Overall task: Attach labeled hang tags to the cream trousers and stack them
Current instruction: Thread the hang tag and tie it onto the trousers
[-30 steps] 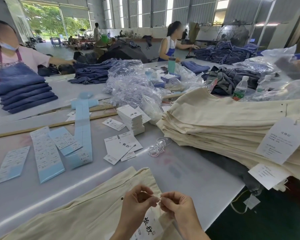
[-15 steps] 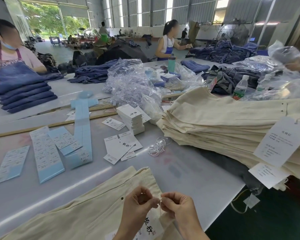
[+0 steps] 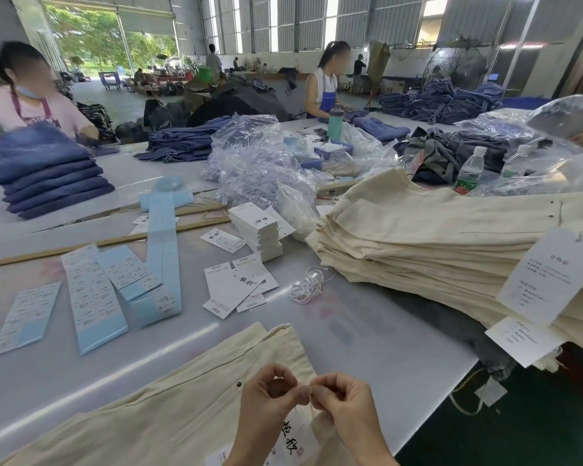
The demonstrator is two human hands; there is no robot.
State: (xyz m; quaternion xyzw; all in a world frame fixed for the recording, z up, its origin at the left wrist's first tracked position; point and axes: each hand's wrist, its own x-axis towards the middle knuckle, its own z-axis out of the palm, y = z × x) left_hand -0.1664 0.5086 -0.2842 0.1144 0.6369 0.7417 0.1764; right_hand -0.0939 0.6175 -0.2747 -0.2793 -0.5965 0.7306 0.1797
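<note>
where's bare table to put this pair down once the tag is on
Bare table lies between the trousers being tagged, the loose strings and the cream stack. A narrower strip runs below the blue label sheets. The tag piles and plastic bags crowd the middle.

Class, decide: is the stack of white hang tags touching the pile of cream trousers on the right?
Apart. The head view shows bare grey table between the stack of white hang tags and the nearest edge of the pile of cream trousers.
</note>
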